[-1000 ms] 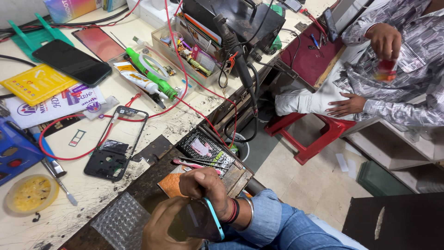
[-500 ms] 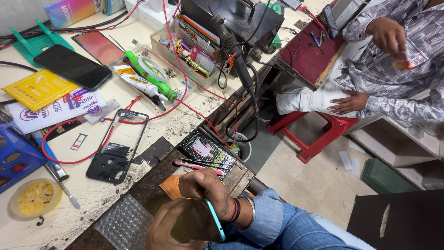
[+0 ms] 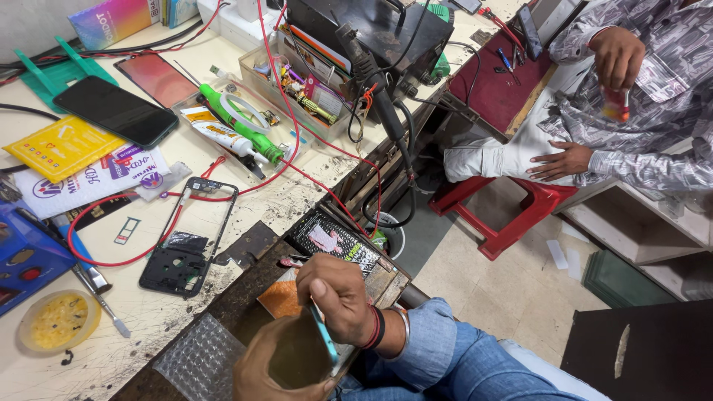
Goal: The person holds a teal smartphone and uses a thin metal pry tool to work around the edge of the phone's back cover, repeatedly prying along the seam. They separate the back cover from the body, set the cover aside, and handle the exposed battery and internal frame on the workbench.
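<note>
Both my hands hold a slim phone body with a light blue edge (image 3: 321,343) low in the head view, over an open drawer at the workbench's front. My left hand (image 3: 278,367) cups it from below. My right hand (image 3: 338,293) grips its upper edge with thumb and fingers; a dark band and a bangle sit on that wrist. A black phone frame (image 3: 182,249) lies on the bench, to the upper left of my hands and apart from them.
The workbench (image 3: 148,312) carries a red wire (image 3: 111,260), a black phone (image 3: 115,111), a green bottle (image 3: 234,122), a white tube (image 3: 219,135), a parts tray (image 3: 297,89), tweezers (image 3: 100,297) and a yellow dish (image 3: 58,321). A seated person (image 3: 594,126) on a red stool (image 3: 512,212) is at right.
The view has shifted slightly. The seated person's raised hand has lowered a little with a small red thing in it. My hands keep the phone body in about the same place.
</note>
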A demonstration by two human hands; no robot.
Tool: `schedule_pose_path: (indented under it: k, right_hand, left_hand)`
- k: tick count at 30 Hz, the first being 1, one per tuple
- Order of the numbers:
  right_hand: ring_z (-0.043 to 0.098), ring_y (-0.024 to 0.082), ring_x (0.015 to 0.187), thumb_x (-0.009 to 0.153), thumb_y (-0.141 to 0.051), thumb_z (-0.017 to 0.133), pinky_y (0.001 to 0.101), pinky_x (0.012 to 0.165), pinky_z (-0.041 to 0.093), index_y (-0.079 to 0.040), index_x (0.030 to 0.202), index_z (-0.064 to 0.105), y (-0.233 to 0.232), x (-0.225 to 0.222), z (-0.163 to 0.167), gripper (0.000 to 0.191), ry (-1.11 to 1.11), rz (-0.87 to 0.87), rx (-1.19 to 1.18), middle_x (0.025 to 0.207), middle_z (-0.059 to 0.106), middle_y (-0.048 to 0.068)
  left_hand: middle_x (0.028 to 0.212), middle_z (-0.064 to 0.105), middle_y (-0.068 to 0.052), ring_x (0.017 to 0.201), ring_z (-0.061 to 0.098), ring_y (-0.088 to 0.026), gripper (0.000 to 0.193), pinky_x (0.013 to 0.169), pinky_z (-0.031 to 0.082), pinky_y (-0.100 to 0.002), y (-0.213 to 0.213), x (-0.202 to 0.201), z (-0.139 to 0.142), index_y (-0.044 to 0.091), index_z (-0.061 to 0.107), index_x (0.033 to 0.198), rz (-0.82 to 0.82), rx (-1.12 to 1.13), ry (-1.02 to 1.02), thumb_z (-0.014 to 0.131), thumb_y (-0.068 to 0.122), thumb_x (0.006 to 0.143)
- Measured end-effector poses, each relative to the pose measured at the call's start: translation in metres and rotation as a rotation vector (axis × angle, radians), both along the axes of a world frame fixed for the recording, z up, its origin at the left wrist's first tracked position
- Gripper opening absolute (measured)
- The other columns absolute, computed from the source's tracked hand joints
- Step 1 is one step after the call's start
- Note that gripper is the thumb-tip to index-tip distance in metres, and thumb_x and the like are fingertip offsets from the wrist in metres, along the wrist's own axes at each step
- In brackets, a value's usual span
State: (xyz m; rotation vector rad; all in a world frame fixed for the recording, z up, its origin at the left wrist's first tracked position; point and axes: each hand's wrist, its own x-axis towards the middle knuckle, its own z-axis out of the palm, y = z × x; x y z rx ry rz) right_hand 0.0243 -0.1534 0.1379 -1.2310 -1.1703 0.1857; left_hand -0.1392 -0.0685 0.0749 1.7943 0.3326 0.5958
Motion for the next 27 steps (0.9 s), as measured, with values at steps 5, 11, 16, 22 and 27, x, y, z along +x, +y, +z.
schedule_pose_path:
  k: [5,11,16,22,27]
  right_hand:
    - [0.065,0.026,0.089,0.107,-0.033,0.056,0.0412,0.082,0.054,-0.006,0.092,0.070,-0.007,0.018,0.019,0.034,-0.415,0.157,0.262,0.098,0.064,0.009]
    - [0.066,0.027,0.093,0.090,-0.027,0.090,0.0404,0.080,0.058,-0.005,0.096,0.072,-0.001,0.035,0.031,0.028,-0.831,0.321,0.260,0.101,0.065,0.007]
    - [0.065,0.022,0.085,0.090,-0.026,0.091,0.0343,0.072,0.059,-0.007,0.088,0.072,0.008,0.038,0.031,0.027,-0.971,0.196,0.474,0.096,0.064,0.006]
    - [0.062,0.020,0.079,0.090,-0.025,0.093,0.0334,0.065,0.055,-0.007,0.084,0.069,0.010,0.039,0.030,0.031,-0.972,0.188,0.508,0.090,0.061,0.005]
    - [0.061,0.023,0.076,0.094,-0.029,0.086,0.0354,0.062,0.053,-0.006,0.082,0.067,0.010,0.037,0.028,0.032,-0.929,0.243,0.469,0.088,0.060,0.006]
  left_hand:
    - [0.114,0.075,-0.018,0.110,0.074,-0.023,0.091,0.095,0.057,-0.039,0.007,-0.004,-0.004,-0.005,0.061,0.128,-0.044,-0.297,0.111,0.098,0.015,0.047]
    - [0.123,0.066,-0.019,0.121,0.070,-0.027,0.087,0.103,0.051,-0.042,0.017,-0.007,-0.012,-0.004,0.063,0.132,-0.187,-0.175,0.114,0.095,0.025,0.055]
    - [0.124,0.073,-0.018,0.121,0.067,-0.030,0.087,0.103,0.051,-0.042,0.027,-0.007,-0.020,0.000,0.064,0.132,-0.234,-0.162,0.103,0.094,0.034,0.059]
    - [0.124,0.072,-0.016,0.120,0.065,-0.030,0.085,0.103,0.050,-0.042,0.032,-0.003,-0.027,0.000,0.063,0.133,-0.377,-0.091,0.068,0.093,0.036,0.062]
    - [0.121,0.073,-0.015,0.116,0.070,-0.024,0.078,0.101,0.054,-0.039,0.024,-0.003,-0.030,-0.002,0.067,0.130,-0.403,-0.298,0.122,0.094,0.034,0.066]
